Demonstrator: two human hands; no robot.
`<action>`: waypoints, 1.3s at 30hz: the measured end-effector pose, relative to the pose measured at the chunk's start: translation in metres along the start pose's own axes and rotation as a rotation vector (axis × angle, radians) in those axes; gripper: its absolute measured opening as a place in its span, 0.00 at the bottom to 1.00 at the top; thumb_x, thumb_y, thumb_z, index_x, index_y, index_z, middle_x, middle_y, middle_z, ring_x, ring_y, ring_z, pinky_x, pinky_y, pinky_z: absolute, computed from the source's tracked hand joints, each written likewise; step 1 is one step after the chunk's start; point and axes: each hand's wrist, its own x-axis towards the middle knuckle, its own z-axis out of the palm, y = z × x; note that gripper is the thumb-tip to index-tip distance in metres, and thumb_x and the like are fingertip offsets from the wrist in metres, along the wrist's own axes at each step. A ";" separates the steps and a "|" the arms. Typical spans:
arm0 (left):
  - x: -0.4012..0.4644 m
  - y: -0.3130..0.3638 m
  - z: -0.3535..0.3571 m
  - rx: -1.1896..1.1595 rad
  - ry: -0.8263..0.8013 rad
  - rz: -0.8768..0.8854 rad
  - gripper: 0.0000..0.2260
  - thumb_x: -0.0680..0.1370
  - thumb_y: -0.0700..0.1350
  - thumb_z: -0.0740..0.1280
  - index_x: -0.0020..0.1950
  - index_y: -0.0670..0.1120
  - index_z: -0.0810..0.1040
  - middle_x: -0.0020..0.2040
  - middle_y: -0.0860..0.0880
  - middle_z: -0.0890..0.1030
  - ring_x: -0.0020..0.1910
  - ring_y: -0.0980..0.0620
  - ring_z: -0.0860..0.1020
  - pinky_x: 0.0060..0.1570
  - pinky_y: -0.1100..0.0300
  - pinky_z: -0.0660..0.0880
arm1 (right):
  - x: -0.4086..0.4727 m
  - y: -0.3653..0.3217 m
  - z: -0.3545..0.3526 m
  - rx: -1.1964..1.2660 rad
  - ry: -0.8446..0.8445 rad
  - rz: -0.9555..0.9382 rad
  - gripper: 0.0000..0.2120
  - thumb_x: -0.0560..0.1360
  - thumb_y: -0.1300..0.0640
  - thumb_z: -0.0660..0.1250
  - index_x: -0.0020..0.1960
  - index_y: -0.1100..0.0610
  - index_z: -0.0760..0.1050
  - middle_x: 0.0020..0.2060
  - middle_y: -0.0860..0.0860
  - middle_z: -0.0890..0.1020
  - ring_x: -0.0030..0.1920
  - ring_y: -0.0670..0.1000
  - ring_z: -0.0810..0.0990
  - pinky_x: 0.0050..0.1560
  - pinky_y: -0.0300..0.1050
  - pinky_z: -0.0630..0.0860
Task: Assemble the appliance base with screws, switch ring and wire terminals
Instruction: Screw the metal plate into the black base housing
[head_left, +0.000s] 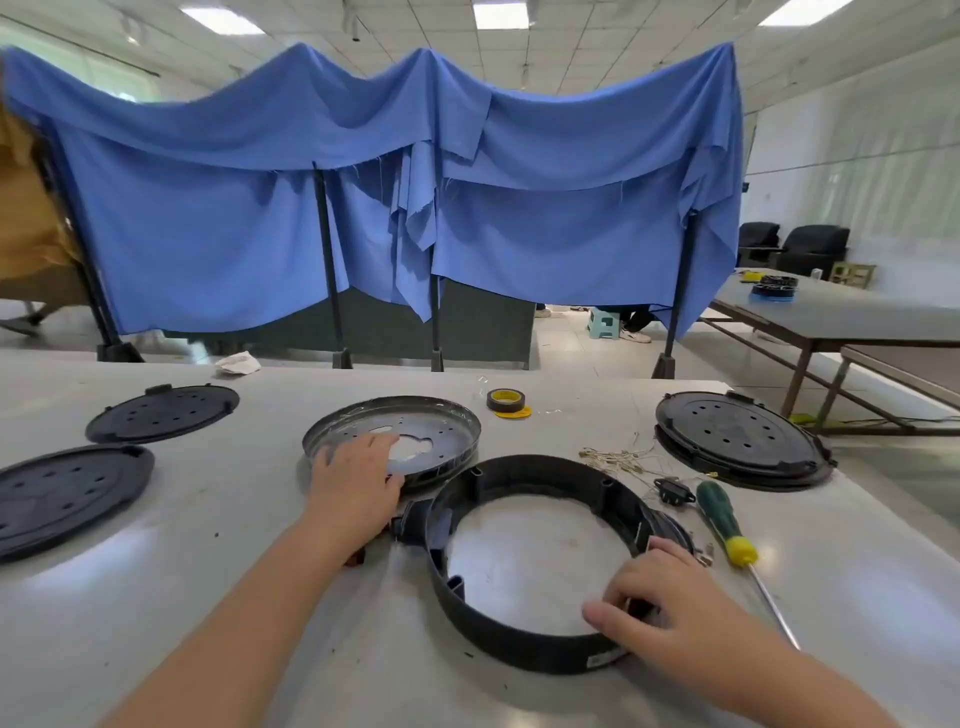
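A black plastic ring (493, 629) lies on the grey table in front of me. My right hand (675, 608) grips its near right rim, fingers curled over the wall. Behind it sits a shallow metal pan (441, 415) with holes in its floor. My left hand (353, 483) holds the pan's near left edge, fingers inside the rim. A bundle of thin wires with terminals (618, 457) and a small black switch (674, 491) lie to the right of the ring. A green and yellow screwdriver (727, 530) rests beside them.
Two black round covers (161, 413) (62, 493) lie at the left, and stacked black covers (737, 439) at the right. A tape roll (505, 401) sits behind the pan. A blue cloth screen (363, 182) stands past the table's far edge.
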 end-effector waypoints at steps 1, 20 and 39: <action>-0.001 0.000 0.002 0.053 -0.007 -0.020 0.21 0.80 0.50 0.59 0.73 0.53 0.64 0.72 0.54 0.67 0.71 0.52 0.64 0.74 0.44 0.50 | -0.001 -0.001 0.001 0.004 0.025 0.008 0.27 0.66 0.24 0.50 0.37 0.42 0.76 0.39 0.38 0.79 0.49 0.34 0.72 0.70 0.34 0.49; -0.013 0.009 -0.008 -0.075 0.269 0.102 0.02 0.75 0.41 0.69 0.47 0.48 0.80 0.45 0.52 0.81 0.49 0.49 0.78 0.67 0.49 0.60 | -0.011 0.007 0.006 -0.016 0.099 -0.081 0.25 0.62 0.27 0.67 0.56 0.35 0.72 0.54 0.29 0.70 0.64 0.26 0.56 0.69 0.27 0.39; -0.110 0.088 -0.040 -0.259 0.297 0.626 0.06 0.76 0.44 0.64 0.45 0.46 0.81 0.39 0.54 0.76 0.36 0.52 0.75 0.41 0.58 0.70 | -0.022 0.033 -0.008 0.218 0.259 0.070 0.41 0.55 0.37 0.76 0.60 0.27 0.55 0.59 0.28 0.63 0.62 0.25 0.58 0.54 0.21 0.60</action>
